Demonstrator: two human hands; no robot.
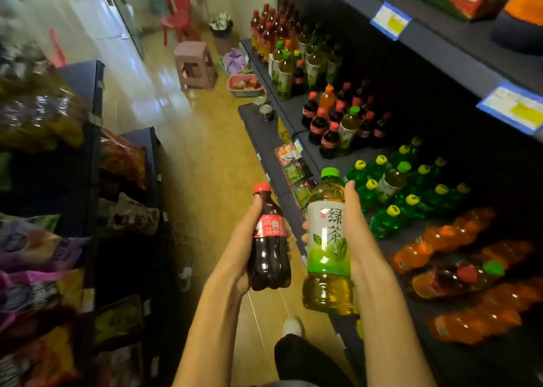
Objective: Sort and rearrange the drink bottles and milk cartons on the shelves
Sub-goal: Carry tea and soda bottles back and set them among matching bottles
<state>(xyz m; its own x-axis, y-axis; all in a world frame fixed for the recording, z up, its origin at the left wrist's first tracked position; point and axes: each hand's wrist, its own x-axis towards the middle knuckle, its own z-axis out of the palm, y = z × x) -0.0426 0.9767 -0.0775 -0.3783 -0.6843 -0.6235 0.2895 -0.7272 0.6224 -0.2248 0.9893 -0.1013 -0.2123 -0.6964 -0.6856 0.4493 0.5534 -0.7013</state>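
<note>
left hand (245,239) clamped around upright cola bottle (269,239); right hand (357,231) clamped around green tea bottle (327,239) at 3 o'clock of it, beside drinks shelf (293,204).

Both bare forearms reach forward, roughly parallel. The left hand (245,248) curls around a cola bottle (269,248), thumb up near its neck. The right hand (357,234) grips a green tea bottle (327,239), its fingers apparently wrapped behind.

Landmark: middle shelf (320,154)
Free: bare strip along its front edge, beside the cola cluster (329,122)
Blocked: green bottles (390,198) crowd behind; orange bottles (440,239) nearer.
</note>
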